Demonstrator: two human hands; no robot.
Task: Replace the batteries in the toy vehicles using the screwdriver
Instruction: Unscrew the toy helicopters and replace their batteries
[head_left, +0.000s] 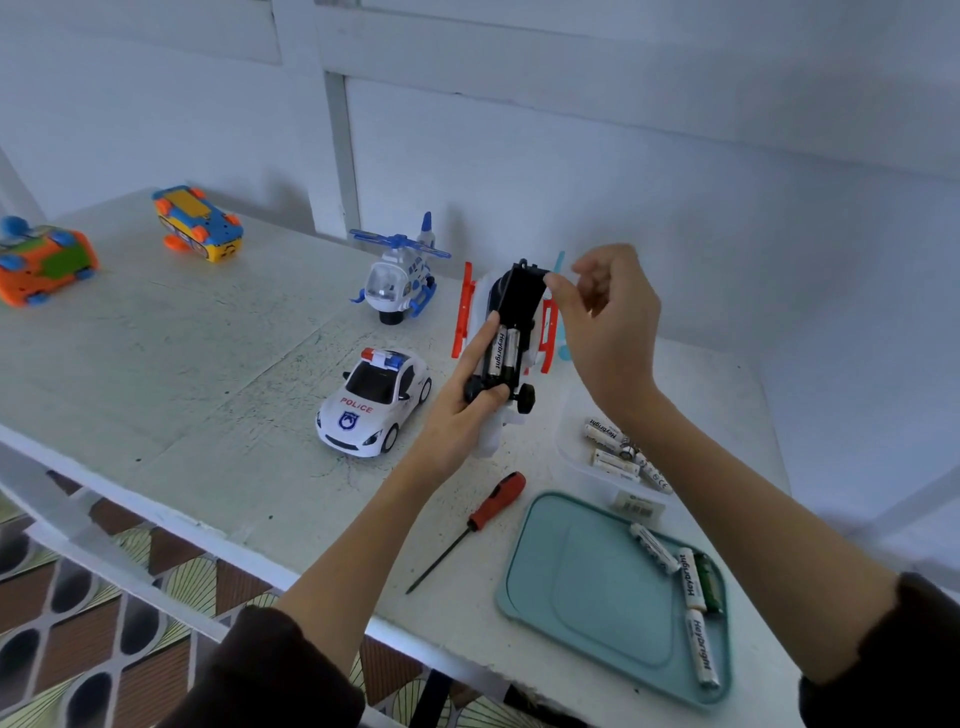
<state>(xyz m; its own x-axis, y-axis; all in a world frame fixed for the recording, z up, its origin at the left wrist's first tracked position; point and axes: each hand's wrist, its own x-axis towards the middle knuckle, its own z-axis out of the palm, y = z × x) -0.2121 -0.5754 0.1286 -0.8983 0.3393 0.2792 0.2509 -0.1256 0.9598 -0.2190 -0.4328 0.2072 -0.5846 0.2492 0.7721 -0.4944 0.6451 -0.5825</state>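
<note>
Toy vehicles stand on white table (156, 364): at far left 2 orange-blue ones (44, 265), then blue helicopter (400, 270) & police car (374, 402). Left hand (462, 410) grips red-white helicopter (506, 338), held upside down above table w/ 2 batteries (501, 353) showing. Right hand (608, 322) pinches its black cover (522, 296). Screwdriver (485, 514) lies near teal tray (587, 587), more batteries there
</note>
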